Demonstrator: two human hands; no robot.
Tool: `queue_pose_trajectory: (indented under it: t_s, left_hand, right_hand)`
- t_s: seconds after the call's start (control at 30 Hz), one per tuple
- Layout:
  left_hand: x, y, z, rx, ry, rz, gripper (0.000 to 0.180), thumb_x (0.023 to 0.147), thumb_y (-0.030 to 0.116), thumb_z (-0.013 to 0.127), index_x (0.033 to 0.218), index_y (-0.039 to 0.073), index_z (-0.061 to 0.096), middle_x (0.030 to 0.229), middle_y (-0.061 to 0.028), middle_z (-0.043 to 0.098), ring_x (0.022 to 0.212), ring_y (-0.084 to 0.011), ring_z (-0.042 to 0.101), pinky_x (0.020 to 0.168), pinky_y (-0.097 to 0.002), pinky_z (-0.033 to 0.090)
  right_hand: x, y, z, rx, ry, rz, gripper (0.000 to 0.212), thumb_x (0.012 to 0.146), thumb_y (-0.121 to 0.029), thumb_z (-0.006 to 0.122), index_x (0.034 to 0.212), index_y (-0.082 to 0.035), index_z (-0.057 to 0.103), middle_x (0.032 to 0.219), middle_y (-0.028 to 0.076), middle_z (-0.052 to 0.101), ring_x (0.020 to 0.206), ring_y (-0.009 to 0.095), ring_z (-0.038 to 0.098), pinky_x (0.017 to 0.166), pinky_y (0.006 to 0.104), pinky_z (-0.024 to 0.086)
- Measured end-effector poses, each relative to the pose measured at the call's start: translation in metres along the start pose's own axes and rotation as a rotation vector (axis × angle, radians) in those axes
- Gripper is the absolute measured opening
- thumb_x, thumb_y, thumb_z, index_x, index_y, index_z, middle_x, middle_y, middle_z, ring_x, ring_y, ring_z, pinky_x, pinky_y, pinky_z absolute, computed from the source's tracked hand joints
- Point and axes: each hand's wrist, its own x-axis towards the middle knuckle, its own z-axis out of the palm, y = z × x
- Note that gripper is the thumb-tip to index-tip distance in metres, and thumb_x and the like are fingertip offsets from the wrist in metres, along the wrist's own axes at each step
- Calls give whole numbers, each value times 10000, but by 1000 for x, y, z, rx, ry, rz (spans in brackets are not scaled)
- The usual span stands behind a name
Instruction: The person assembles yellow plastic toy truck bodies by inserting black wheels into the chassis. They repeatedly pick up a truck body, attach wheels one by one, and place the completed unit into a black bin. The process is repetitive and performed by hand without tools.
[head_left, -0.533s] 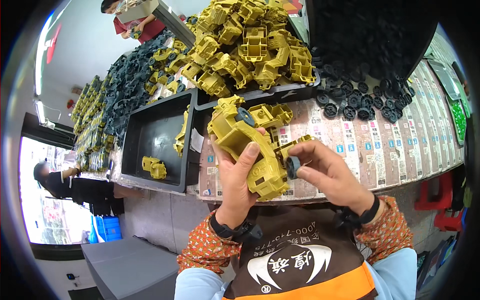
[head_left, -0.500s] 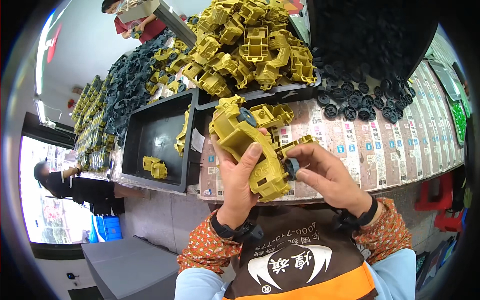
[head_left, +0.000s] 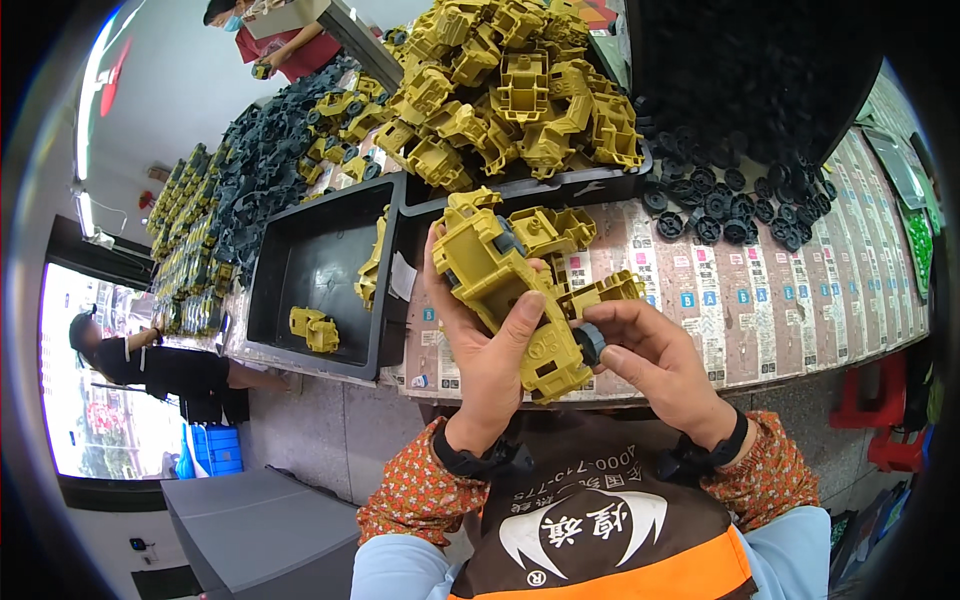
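Observation:
A yellow toy car body (head_left: 478,262) rests in my left hand (head_left: 485,375), thumb across its side and fingers around the far side. A dark wheel (head_left: 508,238) sits near its upper end. My right hand (head_left: 665,365) pinches a dark grey wheel (head_left: 589,343) between thumb and fingers, against the body's lower right side. Whether that wheel is seated there, I cannot tell. Just beyond my hands, a loose yellow car body (head_left: 548,231) and another yellow body (head_left: 608,290) lie on the table.
A black bin (head_left: 290,262) with a few yellow bodies stands on the left. Behind it, yellow bodies (head_left: 525,90) are heaped in a black tray (head_left: 590,183). Loose black wheels (head_left: 712,205) lie at the right. Two other people are at the left and far left.
The yellow car body has rolled slightly in my left hand, showing more of its far side. My right hand still holds the wheel at the body's side, with the wheel turned a little.

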Motion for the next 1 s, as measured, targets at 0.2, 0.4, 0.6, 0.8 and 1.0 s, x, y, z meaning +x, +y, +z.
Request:
queue_pose_trajectory:
  t_s: [0.2,0.4,0.6,0.8,1.0]
  left_hand:
    - [-2,-1,8,81,-32,207,927,941,-13,709,1640,139,119,1436,-107,475,1226,-213,597,1029,-378,524]
    - [-1,2,8,-6,24,288,895,945,-75,644,1644,128,123,1532,-100,393,1324,-203,510,1097,-368,465]
    - [-7,21,3,-87,172,325,936,944,-64,650,1639,124,51,1566,-111,336,1337,-222,520,1081,-413,500]
    - [46,68,-37,-63,57,-64,724,955,129,744,1530,93,306,1372,-103,527,1170,-211,617,958,-382,560]
    - [185,95,-135,-107,266,-382,337,998,345,654,1171,57,645,996,-121,751,840,-299,754,771,-494,638]
  right_hand:
    - [-11,6,9,-228,38,17,368,1022,4,565,1386,53,539,1458,143,573,1289,181,581,1091,335,476]
    - [-17,4,19,-201,-58,-151,645,821,125,457,1464,68,467,1579,210,445,1434,267,480,1201,414,366]
    - [-6,-11,38,-154,-132,-215,684,746,110,442,1428,67,486,1579,227,438,1482,304,430,1232,444,323]
    - [30,-40,26,-337,-238,-74,575,839,68,523,1410,19,565,1475,169,576,1339,239,566,1054,376,500]
    - [10,-51,-18,-437,161,-38,304,920,73,522,1171,37,690,1102,134,741,966,172,702,823,303,559]
